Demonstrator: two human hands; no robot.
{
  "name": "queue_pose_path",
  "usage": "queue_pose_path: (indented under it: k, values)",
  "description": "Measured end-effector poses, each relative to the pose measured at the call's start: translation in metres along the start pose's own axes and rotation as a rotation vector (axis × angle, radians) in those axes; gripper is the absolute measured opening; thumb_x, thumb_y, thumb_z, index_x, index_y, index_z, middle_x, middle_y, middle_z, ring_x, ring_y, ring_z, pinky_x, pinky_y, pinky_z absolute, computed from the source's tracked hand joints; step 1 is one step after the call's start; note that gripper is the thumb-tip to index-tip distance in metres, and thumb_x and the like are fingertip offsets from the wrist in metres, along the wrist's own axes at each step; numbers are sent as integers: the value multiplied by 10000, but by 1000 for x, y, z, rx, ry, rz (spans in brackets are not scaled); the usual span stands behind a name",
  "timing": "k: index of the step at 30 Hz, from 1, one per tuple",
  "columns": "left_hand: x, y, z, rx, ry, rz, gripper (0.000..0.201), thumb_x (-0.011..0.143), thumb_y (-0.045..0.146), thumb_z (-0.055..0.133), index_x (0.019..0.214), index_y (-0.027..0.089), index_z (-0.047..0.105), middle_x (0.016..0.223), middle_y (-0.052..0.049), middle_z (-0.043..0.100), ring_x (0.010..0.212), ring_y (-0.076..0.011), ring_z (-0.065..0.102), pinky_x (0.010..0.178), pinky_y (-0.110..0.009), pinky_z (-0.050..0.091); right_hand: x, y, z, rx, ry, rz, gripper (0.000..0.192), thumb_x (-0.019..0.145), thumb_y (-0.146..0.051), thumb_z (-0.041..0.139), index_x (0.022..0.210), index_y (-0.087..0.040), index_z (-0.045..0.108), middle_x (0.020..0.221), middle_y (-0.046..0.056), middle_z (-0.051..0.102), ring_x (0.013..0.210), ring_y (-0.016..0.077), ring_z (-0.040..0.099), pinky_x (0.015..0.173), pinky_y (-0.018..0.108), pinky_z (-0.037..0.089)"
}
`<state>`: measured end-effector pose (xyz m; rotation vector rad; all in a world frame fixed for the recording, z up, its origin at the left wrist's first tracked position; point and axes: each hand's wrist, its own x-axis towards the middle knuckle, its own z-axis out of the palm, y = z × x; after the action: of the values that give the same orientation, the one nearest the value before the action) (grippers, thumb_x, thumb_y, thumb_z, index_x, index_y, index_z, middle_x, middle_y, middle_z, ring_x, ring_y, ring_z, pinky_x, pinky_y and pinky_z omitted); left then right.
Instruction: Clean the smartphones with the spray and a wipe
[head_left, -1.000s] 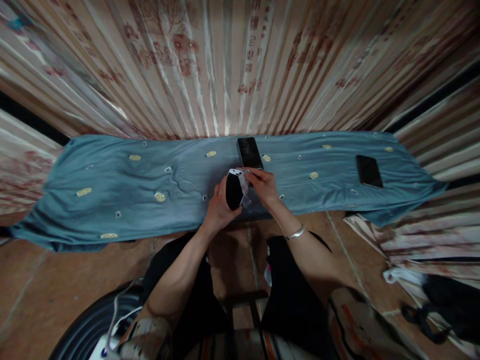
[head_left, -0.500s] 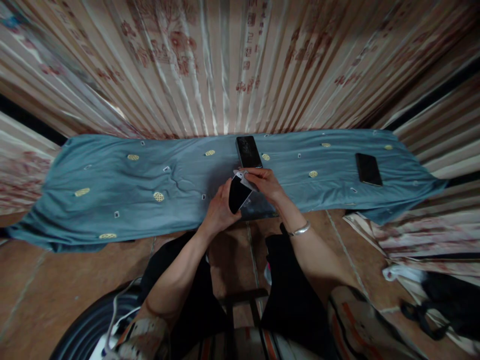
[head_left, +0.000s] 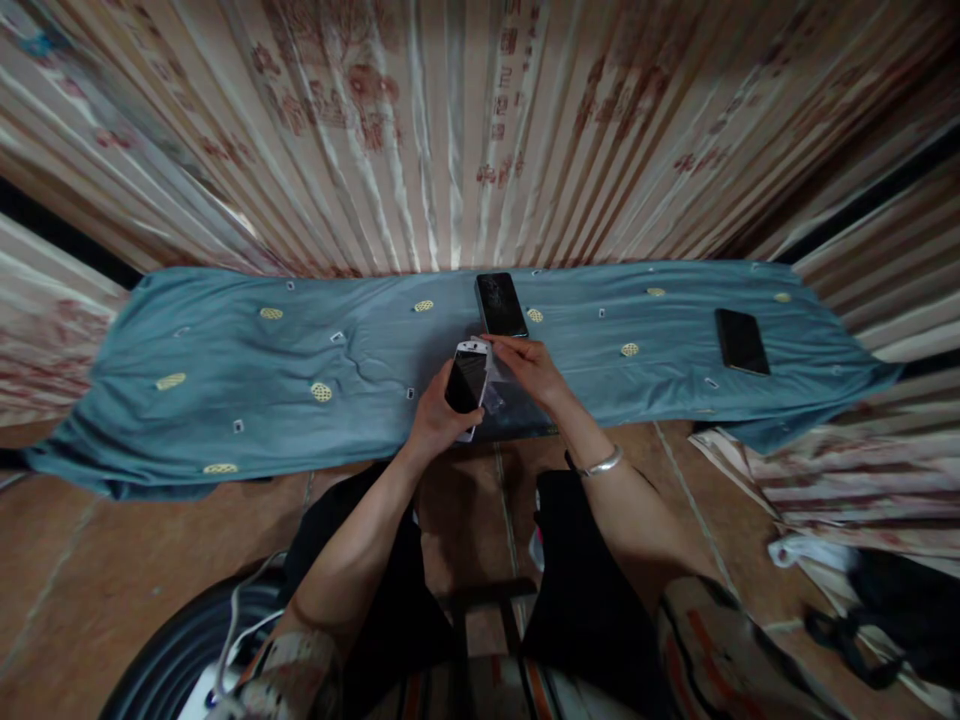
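Note:
A white smartphone [head_left: 468, 380] with a dark screen is gripped along its sides by my left hand [head_left: 436, 412], tilted with its top away from me. My right hand [head_left: 529, 368] pinches a thin, pale see-through sheet [head_left: 499, 372] beside the phone's upper right corner; its exact kind is unclear. Below the sheet, a crinkled clear patch [head_left: 493, 400] shows against the cloth. Just beyond my hands, a black smartphone [head_left: 502, 304] with marks on its glass lies on the blue patterned cloth [head_left: 360, 370].
Farther right on the cloth lies another dark phone [head_left: 742, 341]. Pleated curtains [head_left: 450, 130] hang behind and at both sides. On the tiled floor, a black round ribbed object [head_left: 161, 650] with a white cable stands at lower left, and a black bag [head_left: 900, 610] lies at lower right.
The white phone has turned more upright in my left hand, its white top edge now uncovered. My right hand and the pale sheet have shifted off the screen to its right side.

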<state>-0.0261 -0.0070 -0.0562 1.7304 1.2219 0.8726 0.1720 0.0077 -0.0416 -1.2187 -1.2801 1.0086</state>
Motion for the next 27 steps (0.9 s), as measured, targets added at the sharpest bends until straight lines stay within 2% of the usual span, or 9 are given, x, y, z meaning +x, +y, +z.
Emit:
queue_pose_path:
  k: [3,6,10,15,20,27]
  values:
    - [1,-1,2,-45,25,-26,864,618,233,818,1441,183,560,1418,-128,670,1360,-329,605,1182,-495,443,-4,2,6,-126,55,-44,328,916,-411,672,1168,-261,820,1182,5,819,1169,246,742,1115,443,542]
    - [2,-1,3,-123,38,-59,784,603,243,821,1360,200,618,1329,-96,712,1281,-312,644,1131,-466,475,-11,3,18,-247,88,-94,413,930,-308,625,1322,-262,749,1348,16,755,1309,247,680,1171,431,501]
    - [6,1,4,-355,60,-134,679,599,297,816,1255,202,667,1162,-49,758,1103,-258,695,1009,-391,527,-27,0,35,-347,37,-137,521,967,-281,564,1481,-218,625,1487,75,660,1392,255,624,1195,425,482]
    - [10,2,4,-565,133,-222,611,590,319,811,1178,205,694,1126,-47,768,1066,-230,700,958,-331,535,-41,-4,47,-367,-52,-184,491,1015,-292,518,1498,-264,607,1491,56,660,1389,239,626,1196,414,487]
    - [10,2,3,-620,107,-220,665,569,327,839,1200,192,680,1219,-74,751,1128,-233,690,994,-330,522,-41,-7,43,-382,-45,-187,479,1015,-286,512,1478,-262,628,1449,49,694,1349,230,658,1174,396,511]
    - [10,3,2,-666,139,-235,604,544,342,842,1106,201,671,1122,-47,761,1042,-224,685,937,-333,532,-42,-13,42,-374,-75,-192,446,1015,-258,496,1420,-272,681,1396,31,729,1307,216,688,1154,387,531]
